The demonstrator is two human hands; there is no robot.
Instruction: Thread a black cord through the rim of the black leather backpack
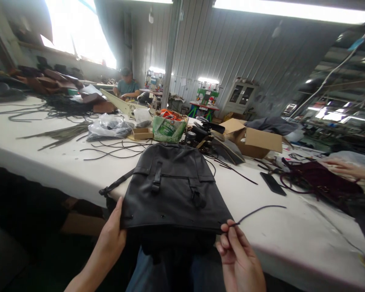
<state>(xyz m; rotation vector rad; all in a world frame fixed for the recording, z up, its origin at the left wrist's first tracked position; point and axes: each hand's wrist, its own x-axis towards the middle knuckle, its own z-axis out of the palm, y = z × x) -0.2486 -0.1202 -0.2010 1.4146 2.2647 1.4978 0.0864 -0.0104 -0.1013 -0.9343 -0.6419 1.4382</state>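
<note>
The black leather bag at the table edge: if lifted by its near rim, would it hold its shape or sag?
The black leather bag would probably sag: it lies flat, draped over the table edge. The left hand pinches one corner, so it likely bends easily. The thin cord in the right hand curves loosely, so it is likely floppy.

Across my white table [48,162] lie loose dark cords [115,149], a clear plastic bag [109,127], a green-printed bag [169,129] and an open cardboard box [252,140]. A phone [273,183] rests flat beside maroon material [319,180]. A seated person [126,85] works far behind.
</note>
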